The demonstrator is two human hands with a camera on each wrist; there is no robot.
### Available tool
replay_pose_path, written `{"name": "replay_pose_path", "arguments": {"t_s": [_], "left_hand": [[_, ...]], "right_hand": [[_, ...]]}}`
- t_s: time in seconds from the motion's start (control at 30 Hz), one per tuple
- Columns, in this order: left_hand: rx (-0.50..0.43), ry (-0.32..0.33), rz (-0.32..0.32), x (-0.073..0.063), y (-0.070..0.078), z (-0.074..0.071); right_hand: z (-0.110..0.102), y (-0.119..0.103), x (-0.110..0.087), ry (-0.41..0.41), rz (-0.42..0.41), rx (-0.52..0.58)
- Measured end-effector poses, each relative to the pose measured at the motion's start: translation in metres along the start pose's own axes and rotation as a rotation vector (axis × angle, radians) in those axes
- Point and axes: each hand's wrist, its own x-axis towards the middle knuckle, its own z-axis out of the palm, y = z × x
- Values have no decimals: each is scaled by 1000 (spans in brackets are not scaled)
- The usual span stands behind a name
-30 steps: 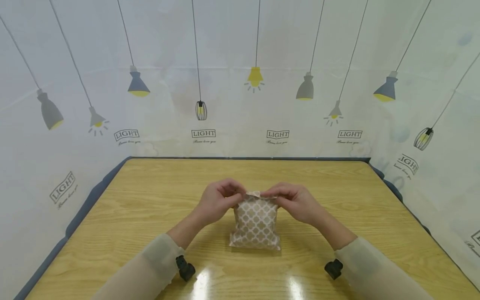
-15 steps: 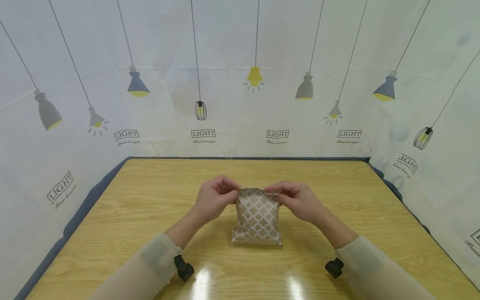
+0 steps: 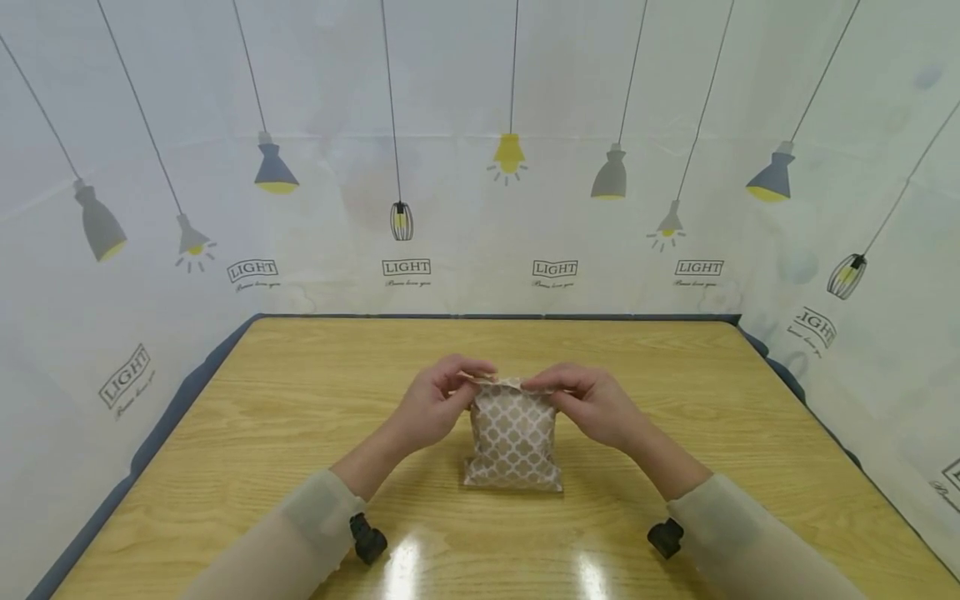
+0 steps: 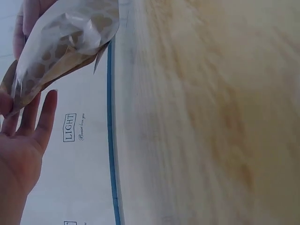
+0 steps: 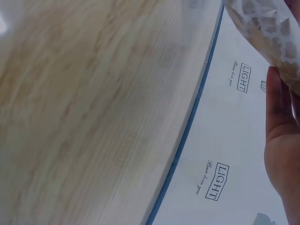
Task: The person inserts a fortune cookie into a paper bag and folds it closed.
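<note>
A beige paper bag [image 3: 513,437] with a white lattice pattern stands on the wooden table in the head view, its top edge folded over. My left hand [image 3: 431,404] pinches the top left corner between thumb and fingers. At the top right, my right hand [image 3: 596,406] pinches the folded edge the same way. The left wrist view shows the bag [image 4: 65,40] from its side, bulging, with the left hand [image 4: 23,154] at its top end. In the right wrist view the right hand [image 5: 283,145] has a finger against the bag [image 5: 267,30]. What the bag contains is hidden.
The wooden table [image 3: 300,450] reaches back to a pale wall cloth [image 3: 450,83] printed with hanging lamps. Dark blue edging [image 3: 495,317] runs along the table's far edge. A black wrist camera [image 3: 367,537] sits below each sleeve.
The bag's top edge was folded a second ago, stood opened up half a second ago, and is folded over again now. My left fingers have shifted along the top left corner.
</note>
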Motion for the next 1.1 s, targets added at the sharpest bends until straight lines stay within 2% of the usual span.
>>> {"name": "replay_pose_path", "arguments": {"t_s": [0.17,0.43,0.53,0.63,0.8,0.9,1.03,1.1], "left_hand": [[-69,-49,-62,1,1,3],[-30,58,-87,0,3,4],[-11,65,-88,1,3,5],[3,70,-115,3,4,8],[-8,36,-167,8,7,15],[-10,27,-161,9,8,17],[36,48,-112,8,9,19],[56,58,-87,8,10,19]], "right_hand": [[1,-2,1,-3,-4,-3],[0,-1,0,8,22,11],[0,-1,0,5,18,20],[1,-1,1,2,6,35],[2,-3,1,-7,27,41],[2,-7,0,-10,83,50],[5,-12,2,9,153,33],[8,-13,5,20,161,4]]}}
